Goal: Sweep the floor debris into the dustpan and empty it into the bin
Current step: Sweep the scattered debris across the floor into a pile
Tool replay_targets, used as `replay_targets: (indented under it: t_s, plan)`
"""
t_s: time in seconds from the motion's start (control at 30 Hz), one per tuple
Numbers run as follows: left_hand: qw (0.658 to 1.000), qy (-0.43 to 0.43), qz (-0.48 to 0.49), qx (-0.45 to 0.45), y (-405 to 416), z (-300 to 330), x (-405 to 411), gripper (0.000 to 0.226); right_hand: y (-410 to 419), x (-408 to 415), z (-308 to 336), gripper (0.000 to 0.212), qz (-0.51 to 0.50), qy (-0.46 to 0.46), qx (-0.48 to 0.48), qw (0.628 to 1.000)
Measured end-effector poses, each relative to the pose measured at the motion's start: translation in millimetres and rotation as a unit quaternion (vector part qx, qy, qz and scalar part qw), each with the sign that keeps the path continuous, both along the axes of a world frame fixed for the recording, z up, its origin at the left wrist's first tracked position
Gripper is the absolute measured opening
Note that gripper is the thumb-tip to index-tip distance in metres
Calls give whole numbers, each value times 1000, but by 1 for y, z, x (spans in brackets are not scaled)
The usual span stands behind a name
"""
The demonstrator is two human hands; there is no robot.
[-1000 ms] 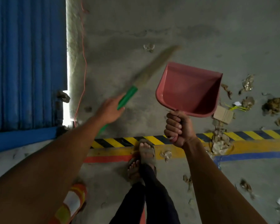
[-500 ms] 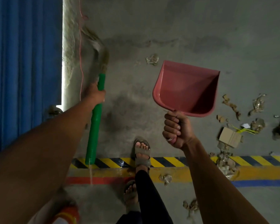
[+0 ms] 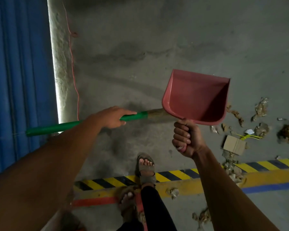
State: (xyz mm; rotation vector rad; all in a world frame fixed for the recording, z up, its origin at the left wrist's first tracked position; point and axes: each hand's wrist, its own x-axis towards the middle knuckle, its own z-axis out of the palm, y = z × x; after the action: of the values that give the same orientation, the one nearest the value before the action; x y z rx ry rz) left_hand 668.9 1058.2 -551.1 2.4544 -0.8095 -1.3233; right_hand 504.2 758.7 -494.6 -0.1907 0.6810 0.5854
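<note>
L hand (image 3: 112, 118) grips broom (image 3: 70, 126); R hand (image 3: 186, 139) grips dustpan (image 3: 195, 95), debris (image 3: 260, 129) right

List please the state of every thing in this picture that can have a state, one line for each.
Pink plastic dustpan: held up off the floor, nothing visible inside.
Green-handled broom: held nearly level, bristle end behind the dustpan.
Left hand: holds the broom handle.
Right hand: grips the dustpan handle.
Small brown cardboard box: lying on the floor among scraps.
Scattered brown debris: on the floor, not yet swept.
</note>
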Motion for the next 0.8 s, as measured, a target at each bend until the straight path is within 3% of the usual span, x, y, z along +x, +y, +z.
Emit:
replay_targets:
  t_s: [0.2, 0.3, 0.43, 0.63, 0.8]
  plan:
    - [980, -109, 157, -50, 23, 13, 31, 74, -2, 14, 12, 42, -22, -8, 5, 1000]
    - [962, -138, 236, -6, 18, 7, 52, 74, 0, 20, 9, 42, -43, -11, 6, 999]
    - [952, -114, 280, 50, -7, -10, 70, 68, 2, 19, 0, 42, -79, -22, 0, 997]
    - [997, -7, 49, 62, -47, -33, 47, 77, 11, -14, -4, 43, -132, -4, 2, 991]
    - [989, 71, -127, 8, -69, -29, 10, 71, 17, -39, -1, 42, -132, 18, -6, 991]
